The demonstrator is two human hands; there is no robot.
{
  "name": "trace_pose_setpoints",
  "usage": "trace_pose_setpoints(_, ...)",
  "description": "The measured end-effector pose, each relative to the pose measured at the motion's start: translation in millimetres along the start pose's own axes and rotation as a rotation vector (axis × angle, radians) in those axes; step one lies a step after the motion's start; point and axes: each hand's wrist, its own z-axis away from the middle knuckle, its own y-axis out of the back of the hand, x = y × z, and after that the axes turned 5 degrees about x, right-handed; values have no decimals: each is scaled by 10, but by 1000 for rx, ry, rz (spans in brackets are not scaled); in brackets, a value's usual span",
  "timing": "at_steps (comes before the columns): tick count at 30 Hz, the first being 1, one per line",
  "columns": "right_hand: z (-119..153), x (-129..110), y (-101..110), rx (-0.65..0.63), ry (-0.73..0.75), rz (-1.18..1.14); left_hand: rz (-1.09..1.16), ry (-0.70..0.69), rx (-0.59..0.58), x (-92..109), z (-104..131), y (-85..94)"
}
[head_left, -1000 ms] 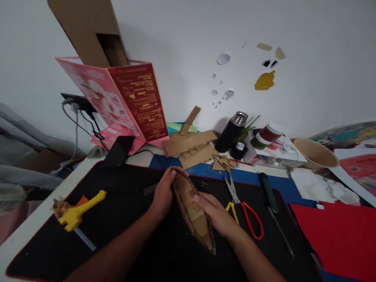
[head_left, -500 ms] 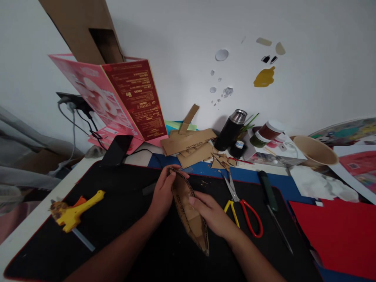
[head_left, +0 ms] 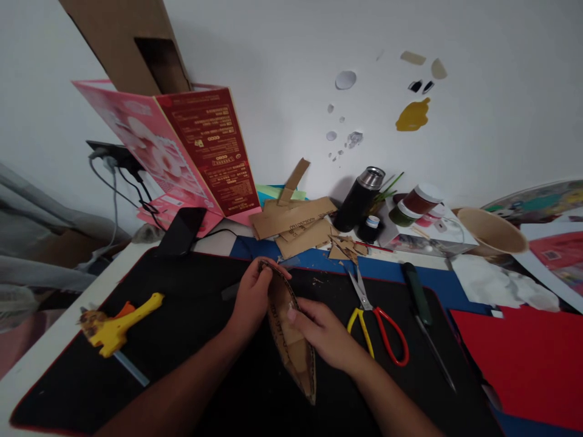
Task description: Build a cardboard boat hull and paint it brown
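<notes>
Both hands are on the cardboard boat (head_left: 291, 331) sitting mid black mat (head_left: 191, 340), a bit toward the tabletop's near edge. Left hand (head_left: 252, 298) is pinched on the far pointed tip, thumb over the top rim, fingers wrapped around the outside. Right hand (head_left: 325, 334) is pressed against the other side wall with a fingertip poking onto the inside, so the hull is squeezed between the two.

Just right of the right hand are the red and yellow scissors (head_left: 376, 325), blades pointing at the back edge, and a green-handled knife (head_left: 421, 315) beyond them. The yellow glue gun (head_left: 116, 328) lies well off toward the mat's left edge. Cardboard scraps (head_left: 296, 227) pile up at the back by a black flask (head_left: 359, 197).
</notes>
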Motion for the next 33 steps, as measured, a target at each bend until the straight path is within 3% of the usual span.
trace_pose_setpoints(18, -5, -12, -13, 15, 20, 25, 82, 67, -16, 51, 16, -41)
trace_pose_setpoints(33, -1, -48, -14, 26, 0, -38, -17, -1, -32, 5, -5, -1)
